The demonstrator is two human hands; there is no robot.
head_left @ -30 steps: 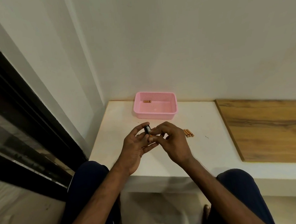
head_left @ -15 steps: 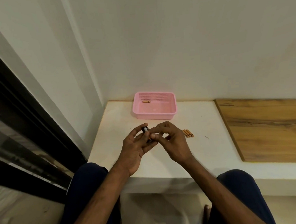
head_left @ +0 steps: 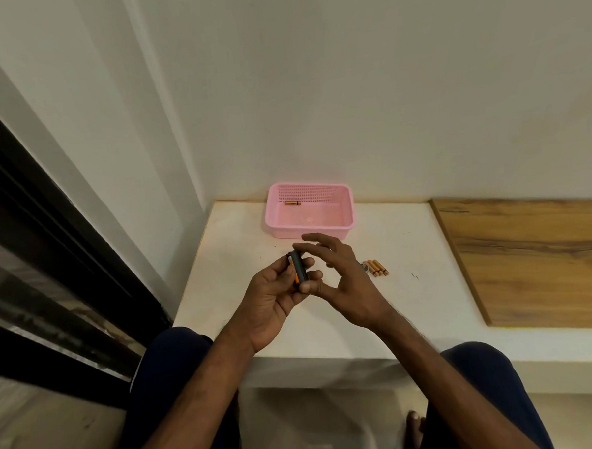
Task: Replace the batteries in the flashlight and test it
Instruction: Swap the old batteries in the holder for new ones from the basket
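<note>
I hold the flashlight in my left hand, above the near part of the white tabletop. My fingers are curled shut around its dark body, thumb on the near end, so it stands out of my fist with its long axis running away from me and slightly up. An orange strip shows along its left side; whether that is a battery in an open bay or just trim, I cannot tell.

My right hand is just right of the flashlight, fingers spread and holding nothing. Its index finger reaches over the far tip of the body and its thumb sits near the lower end, so it brackets the flashlight from the right without clamping it.

What the next move turns on, as I judge it, is the loose batteries. They lie side by side on the tabletop just right of my right hand, partly hidden behind it, their long axes running away from me and leftward. The right hand is plainly nearer them than the left. One more battery lies in the pink basket at the wall, beyond both hands; I take it for a spent one.
</note>
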